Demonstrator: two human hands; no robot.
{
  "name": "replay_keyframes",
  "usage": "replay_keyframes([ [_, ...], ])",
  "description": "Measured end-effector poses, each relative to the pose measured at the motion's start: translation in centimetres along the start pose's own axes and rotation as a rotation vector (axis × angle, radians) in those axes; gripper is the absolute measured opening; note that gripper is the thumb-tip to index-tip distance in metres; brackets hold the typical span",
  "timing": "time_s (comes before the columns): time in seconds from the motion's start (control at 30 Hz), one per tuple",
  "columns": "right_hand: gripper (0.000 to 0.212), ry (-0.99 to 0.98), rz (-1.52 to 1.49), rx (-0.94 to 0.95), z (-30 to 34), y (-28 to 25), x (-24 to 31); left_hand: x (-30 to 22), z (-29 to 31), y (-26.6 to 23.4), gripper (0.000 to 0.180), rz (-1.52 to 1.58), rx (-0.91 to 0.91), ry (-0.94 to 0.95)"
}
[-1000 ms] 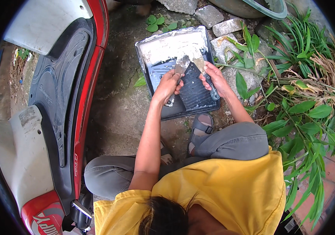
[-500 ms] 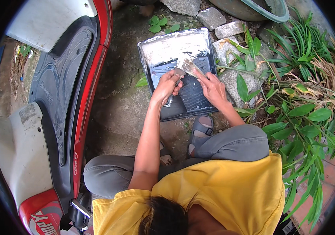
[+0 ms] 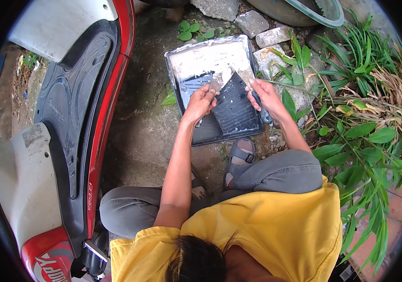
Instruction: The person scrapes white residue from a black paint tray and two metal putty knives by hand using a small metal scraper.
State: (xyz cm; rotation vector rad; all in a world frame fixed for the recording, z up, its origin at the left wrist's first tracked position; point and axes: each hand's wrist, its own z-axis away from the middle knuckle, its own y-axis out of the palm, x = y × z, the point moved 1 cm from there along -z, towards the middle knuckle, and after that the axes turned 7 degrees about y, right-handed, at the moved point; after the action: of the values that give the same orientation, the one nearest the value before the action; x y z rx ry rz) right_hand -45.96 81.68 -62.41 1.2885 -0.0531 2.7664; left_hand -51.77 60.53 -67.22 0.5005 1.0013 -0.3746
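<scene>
A black ribbed paint tray (image 3: 236, 115) lies on the ground before me, its far part coated in thick white paste (image 3: 205, 55). My left hand (image 3: 200, 104) is closed round a putty knife (image 3: 223, 79), whose paste-smeared blade points up and to the right over the tray. At the tray's right edge, my right hand (image 3: 265, 98) grips a second putty knife (image 3: 245, 76); its blade leans up and left, and its dark bluish handle shows below the fingers. The two blades are close together but apart. Most of the left knife's handle is hidden by the fingers.
A red and white motor scooter (image 3: 100, 136) stands along my left. Concrete chunks (image 3: 275, 36) and leafy plants (image 3: 368, 134) border the tray's right side. A large greenish basin (image 3: 321, 19) sits at the far right. My sandalled foot (image 3: 242, 152) is just below the tray.
My right hand has moved a little right and turned, drawing its putty knife away from the left one. The left hand has barely moved; more of its blade now shows.
</scene>
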Motion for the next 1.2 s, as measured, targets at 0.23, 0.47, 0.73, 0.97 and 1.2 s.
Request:
replay_keyframes([
  [0.23,0.035,0.042,0.056,0.063,-2.0,0.1,-2.9,-0.5,0.4,0.2,0.020,-0.010,-0.006,0.023],
  [0.47,0.037,-0.037,0.378,-0.143,-2.2,0.4,-2.9,1.0,0.3,0.2,0.021,-0.020,-0.024,0.107],
  [0.73,0.035,0.103,0.112,0.047,-1.3,-0.2,-1.6,0.7,0.2,-0.1,0.020,0.029,-0.009,0.066],
  [0.97,0.038,0.113,0.184,0.063,-2.6,0.5,-3.2,0.7,0.1,0.0,0.019,0.027,0.004,0.096],
  [1.2,0.039,0.123,0.197,0.032,-3.5,0.3,-3.4,1.6,0.1,-0.1,0.018,-0.002,0.020,0.081],
])
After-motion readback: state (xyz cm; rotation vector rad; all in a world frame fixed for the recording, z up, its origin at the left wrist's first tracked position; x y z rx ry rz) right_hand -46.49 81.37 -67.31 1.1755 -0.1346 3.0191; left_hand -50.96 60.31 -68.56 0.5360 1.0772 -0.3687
